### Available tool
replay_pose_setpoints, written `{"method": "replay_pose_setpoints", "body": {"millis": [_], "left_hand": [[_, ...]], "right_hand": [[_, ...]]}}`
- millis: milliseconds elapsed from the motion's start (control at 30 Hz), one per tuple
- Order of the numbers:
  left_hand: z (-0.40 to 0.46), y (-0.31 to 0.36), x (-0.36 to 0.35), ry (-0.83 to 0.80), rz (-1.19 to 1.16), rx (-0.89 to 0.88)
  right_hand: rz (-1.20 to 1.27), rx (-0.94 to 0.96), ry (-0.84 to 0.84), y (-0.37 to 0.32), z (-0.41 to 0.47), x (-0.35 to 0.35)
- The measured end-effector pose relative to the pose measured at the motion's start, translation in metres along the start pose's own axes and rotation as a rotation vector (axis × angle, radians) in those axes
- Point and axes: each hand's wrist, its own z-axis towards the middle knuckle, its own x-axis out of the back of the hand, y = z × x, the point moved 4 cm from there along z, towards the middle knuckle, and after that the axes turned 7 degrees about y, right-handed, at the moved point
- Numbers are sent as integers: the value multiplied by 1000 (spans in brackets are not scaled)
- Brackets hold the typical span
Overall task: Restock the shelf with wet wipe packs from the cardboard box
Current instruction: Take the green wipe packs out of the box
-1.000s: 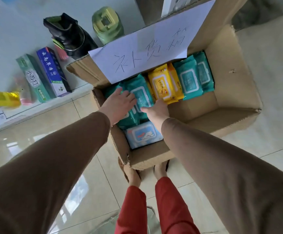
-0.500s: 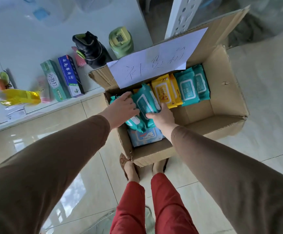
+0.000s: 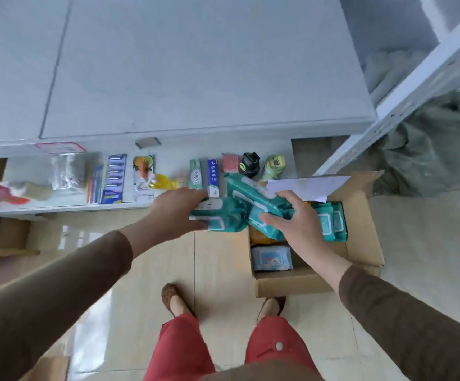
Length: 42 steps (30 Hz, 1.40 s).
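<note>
Teal wet wipe packs [image 3: 231, 213] held in a bundle above the floor, between the cardboard box [image 3: 360, 215] and the low shelf [image 3: 66, 207]. Left hand [image 3: 173, 213] grips the left end of the bundle, fingers curled round it. Right hand [image 3: 294, 224] grips the right end, over the box's left edge. More teal packs [image 3: 331, 222] and a pale blue pack [image 3: 271, 258] lie in the box. Toothpaste boxes [image 3: 204, 174] and two bottles [image 3: 261, 166] stand on the shelf.

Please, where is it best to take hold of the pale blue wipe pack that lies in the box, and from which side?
Probably from above: the pale blue wipe pack lies flat, face up, in the cardboard box, close to its near wall. Grip its two long edges.
</note>
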Motion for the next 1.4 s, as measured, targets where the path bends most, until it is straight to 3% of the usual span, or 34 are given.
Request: {"method": "replay_pose_setpoints", "body": {"millis": [233,533,800,867,1033,1400], "left_hand": [[-72,-155,126,136,-193,132],[-66,-339,232,336,-185,186],[10,-441,284,408,-87,180],[77,-525,320,400,-79,269],[113,-567,344,444,-14,248],[205,-695,380,290,90,194]], "right_hand": [[349,16,-23,-173,5,-89],[389,176,-56,-334,77,-208],[311,280,-89,-400,191,-268],[249,252,-103,-451,290,-318],[226,313,-125,-478,339,-342],[267,217,-205,-534,442,-431]]}}
